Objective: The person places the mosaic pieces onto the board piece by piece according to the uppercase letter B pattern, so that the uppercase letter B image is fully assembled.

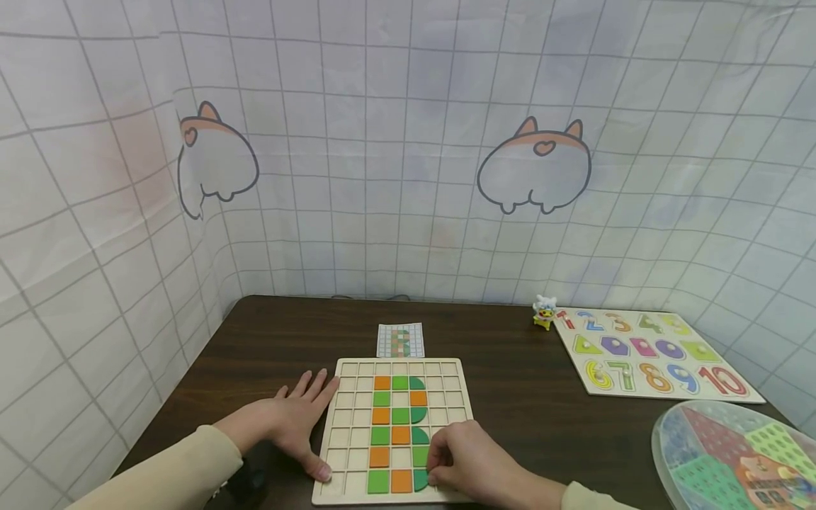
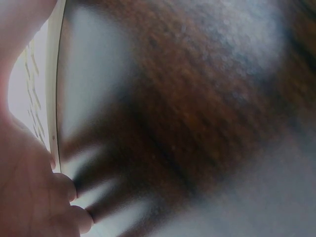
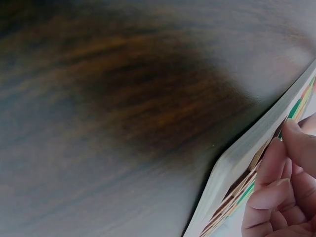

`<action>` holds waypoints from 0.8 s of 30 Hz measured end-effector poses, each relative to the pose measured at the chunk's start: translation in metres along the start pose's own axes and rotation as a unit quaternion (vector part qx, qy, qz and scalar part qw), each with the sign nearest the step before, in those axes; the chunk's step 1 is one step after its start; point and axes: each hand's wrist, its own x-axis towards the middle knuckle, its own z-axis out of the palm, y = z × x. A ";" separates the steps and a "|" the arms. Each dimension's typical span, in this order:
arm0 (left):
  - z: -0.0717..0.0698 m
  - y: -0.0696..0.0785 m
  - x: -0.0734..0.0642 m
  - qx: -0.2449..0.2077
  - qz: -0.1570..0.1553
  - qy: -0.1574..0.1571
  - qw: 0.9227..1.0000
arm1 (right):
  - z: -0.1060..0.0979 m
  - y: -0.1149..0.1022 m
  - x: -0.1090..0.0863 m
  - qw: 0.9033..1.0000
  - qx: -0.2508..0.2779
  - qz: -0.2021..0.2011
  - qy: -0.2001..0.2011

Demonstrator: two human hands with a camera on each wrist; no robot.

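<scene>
A pale wooden grid board (image 1: 347,439) lies on the table, with orange tiles (image 1: 401,481), light green tiles (image 1: 378,482) and dark green rounded tiles (image 1: 418,416) set in its middle columns. Fingers spread, my left hand (image 1: 296,418) steadies the board's left side, its thumb on the lower left rim. My right hand (image 1: 472,460) is over the lower right of the board. Its thumb and index finger pinch a dark green rounded tile (image 1: 421,480) at the bottom row, partly hidden by the fingertips. In the right wrist view the other fingers (image 3: 266,197) are curled.
A small printed pattern card (image 1: 400,341) lies just behind the board. At the back right are a small toy figure (image 1: 544,312) and a number-and-shape puzzle board (image 1: 656,354). A clear round-cornered case (image 1: 727,453) of coloured pieces sits at the front right. Tiled-pattern cloth (image 1: 408,156) hangs behind the table.
</scene>
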 end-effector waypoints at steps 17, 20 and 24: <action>0.003 -0.003 0.004 0.006 -0.004 -0.002 1.000 | -0.001 0.002 0.000 1.000 0.019 0.005 -0.011; 0.003 -0.003 0.005 0.006 -0.005 -0.002 1.000 | -0.005 0.003 -0.003 1.000 0.017 0.005 -0.002; 0.002 -0.002 0.005 0.010 -0.008 -0.006 1.000 | -0.015 0.009 -0.007 1.000 -0.009 0.003 0.024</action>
